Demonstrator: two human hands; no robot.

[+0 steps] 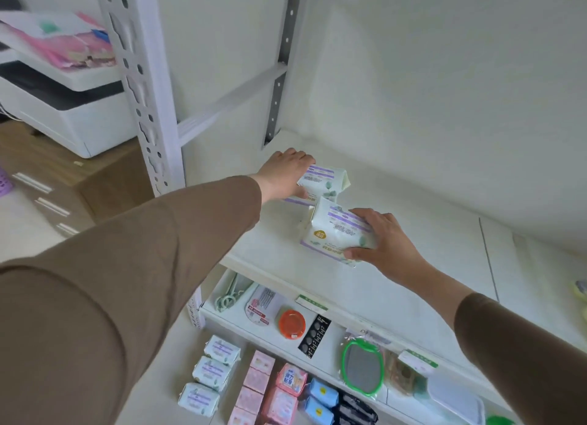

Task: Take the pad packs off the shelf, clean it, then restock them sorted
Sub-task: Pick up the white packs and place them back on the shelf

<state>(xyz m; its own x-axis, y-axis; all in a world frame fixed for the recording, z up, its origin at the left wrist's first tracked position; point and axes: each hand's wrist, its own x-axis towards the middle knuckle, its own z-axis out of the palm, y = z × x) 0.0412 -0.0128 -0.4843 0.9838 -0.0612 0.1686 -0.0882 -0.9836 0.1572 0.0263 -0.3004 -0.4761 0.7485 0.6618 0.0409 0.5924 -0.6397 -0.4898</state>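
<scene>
Left sleeve (133,266): nearest the lens, arm stretched far in so the pack lands deep on the shelf (413,250).
Left grip (286,177): fingers curled over a white-and-purple pack (327,180), setting it at the back-left corner.
Right grip (384,237): thumb and fingers pinching a matching pack (336,234), just in front of the left one, likely to line up like with like.
Floor packs (254,383): well below both grips, laid out by colour, awaiting restocking.
</scene>
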